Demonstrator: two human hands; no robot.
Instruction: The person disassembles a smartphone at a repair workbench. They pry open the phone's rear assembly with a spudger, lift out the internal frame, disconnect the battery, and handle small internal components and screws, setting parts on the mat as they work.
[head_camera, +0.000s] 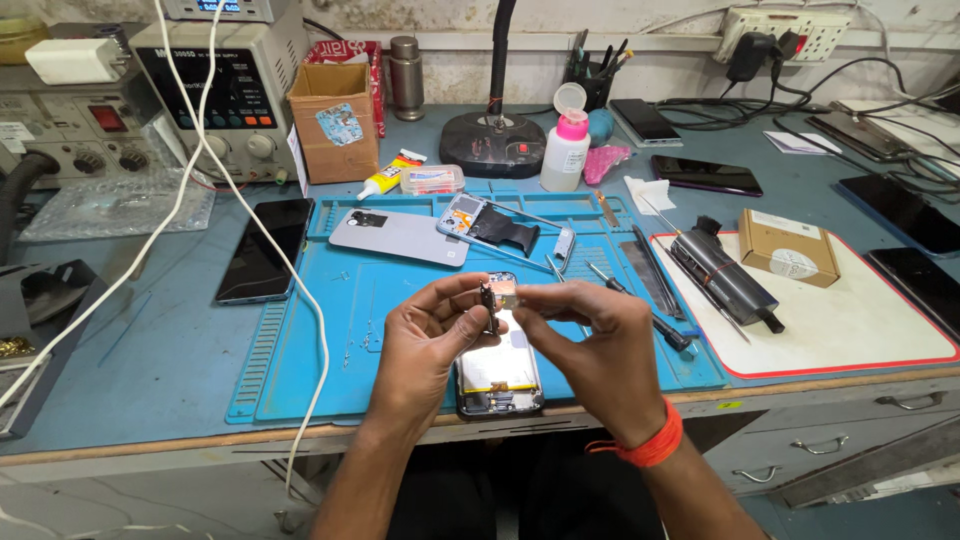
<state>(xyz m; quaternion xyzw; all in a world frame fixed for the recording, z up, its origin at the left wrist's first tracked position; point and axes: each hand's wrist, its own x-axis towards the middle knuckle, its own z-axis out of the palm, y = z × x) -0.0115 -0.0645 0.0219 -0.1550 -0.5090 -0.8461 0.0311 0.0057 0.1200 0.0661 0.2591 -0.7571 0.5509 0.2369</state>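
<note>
Together, both hands' fingers (470, 300) pinch a small part (498, 297).

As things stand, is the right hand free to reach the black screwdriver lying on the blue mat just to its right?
Probably not right away: the right hand and left hand together pinch a small metal part above the opened phone. The screwdriver lies close by with nothing on the mat blocking the way.
</note>
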